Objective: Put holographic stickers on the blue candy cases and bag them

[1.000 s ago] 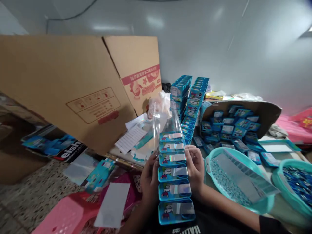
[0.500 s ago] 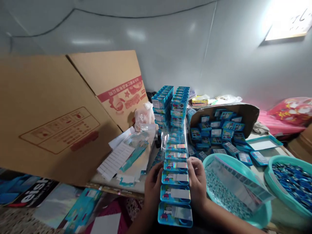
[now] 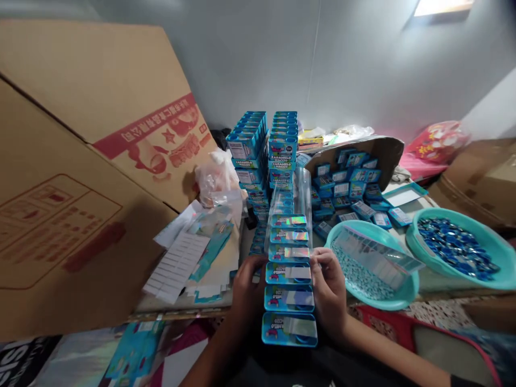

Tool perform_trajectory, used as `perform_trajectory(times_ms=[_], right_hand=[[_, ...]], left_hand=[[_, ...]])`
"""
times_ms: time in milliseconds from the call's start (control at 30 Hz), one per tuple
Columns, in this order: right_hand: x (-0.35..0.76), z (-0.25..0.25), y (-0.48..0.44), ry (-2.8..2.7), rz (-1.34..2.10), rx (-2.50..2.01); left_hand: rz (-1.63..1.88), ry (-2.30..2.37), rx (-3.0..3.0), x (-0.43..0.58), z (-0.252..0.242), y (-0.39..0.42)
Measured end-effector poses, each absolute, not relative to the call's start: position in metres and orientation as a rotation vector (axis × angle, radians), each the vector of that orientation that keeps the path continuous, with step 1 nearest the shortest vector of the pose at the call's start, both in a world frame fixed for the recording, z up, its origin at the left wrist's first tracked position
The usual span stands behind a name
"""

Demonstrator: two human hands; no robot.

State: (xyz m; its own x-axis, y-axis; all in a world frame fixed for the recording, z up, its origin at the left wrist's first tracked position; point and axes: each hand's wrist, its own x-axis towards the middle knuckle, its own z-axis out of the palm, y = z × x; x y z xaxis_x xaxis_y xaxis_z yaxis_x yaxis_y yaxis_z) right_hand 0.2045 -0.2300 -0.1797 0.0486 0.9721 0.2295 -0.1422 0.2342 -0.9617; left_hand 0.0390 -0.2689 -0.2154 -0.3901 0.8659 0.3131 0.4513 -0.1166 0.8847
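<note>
A row of several blue candy packs [image 3: 287, 274], printed CARAMELO with a shiny pale panel on each, runs away from me between my hands. My left hand [image 3: 248, 285] is closed against the row's left side, its fingertips partly hidden behind the packs. On the right side my right hand [image 3: 328, 287] pinches near the middle of the row, thumb and fingers together. A clear plastic sleeve [image 3: 303, 196] surrounds or lies along the row's far part; I cannot tell how far it reaches. Behind it stand two tall stacks of blue candy packs [image 3: 282, 148].
At left are a large cardboard box [image 3: 88, 215] and paper sheets [image 3: 177, 263]. To the right, a box lying on its side [image 3: 389, 153] spills blue packs. One turquoise basin [image 3: 413, 290] holds small pale pieces; another basin [image 3: 502, 269] holds dark blue shiny pieces.
The view has turned downward and to the right, so the stacks and boxes sit higher and further left. Both hands stay at the sides of the row.
</note>
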Motion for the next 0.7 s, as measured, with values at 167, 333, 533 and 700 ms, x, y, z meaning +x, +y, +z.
perform_trajectory(times_ms=[167, 333, 533, 700], right_hand=[[0.204, -0.178, -0.236, -1.185, 1.026, -0.956], [0.206, -0.177, -0.239, -1.200, 1.025, -0.986], [0.210, -0.180, -0.236, -1.248, 0.993, -1.010], [0.213, -0.179, -0.230, -1.339, 0.888, -1.021]], left_hand=[[1.580, 1.646, 1.647, 0.036, -0.215, -0.265], [1.611, 1.703, 1.785, 0.035, -0.214, -0.259], [1.635, 1.696, 1.825, 0.036, -0.215, -0.251], [1.632, 1.767, 1.823, 0.039, -0.211, -0.253]])
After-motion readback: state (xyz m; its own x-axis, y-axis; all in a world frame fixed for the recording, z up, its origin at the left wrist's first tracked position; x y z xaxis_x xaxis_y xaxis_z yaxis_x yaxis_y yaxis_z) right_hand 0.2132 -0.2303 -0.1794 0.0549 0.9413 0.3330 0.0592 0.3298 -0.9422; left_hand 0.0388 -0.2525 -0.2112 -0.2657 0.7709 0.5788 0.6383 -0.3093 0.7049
